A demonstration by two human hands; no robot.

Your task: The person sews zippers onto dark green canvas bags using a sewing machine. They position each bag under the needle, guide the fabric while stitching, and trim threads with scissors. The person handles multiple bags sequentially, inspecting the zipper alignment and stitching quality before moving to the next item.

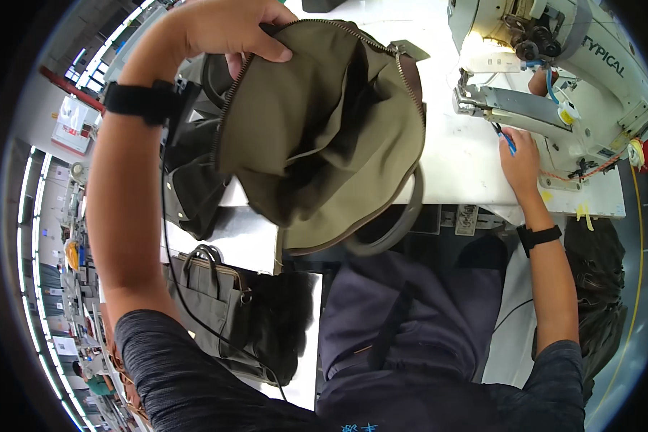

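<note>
An olive-green handbag (266,108) gapes open, its zippered mouth facing me and its fabric lining creased inside. My left hand (241,32) pinches the upper left of the rim, thumb inside the opening. One curved handle (403,219) hangs over the table's front edge. To the right, my right hand (520,162) rests on the white table beside the sewing machine (511,108), closed around small blue-handled thread snips (507,139) whose dark tip points away from me. The far side of the bag is hidden.
Dark bags (194,169) are piled left of the open one. Another grey-green bag (219,302) lies lower left on a light surface. Dark material (594,281) hangs at the right. A black cable (167,223) runs down from my left wrist. Beyond it is a workshop with another person (97,381).
</note>
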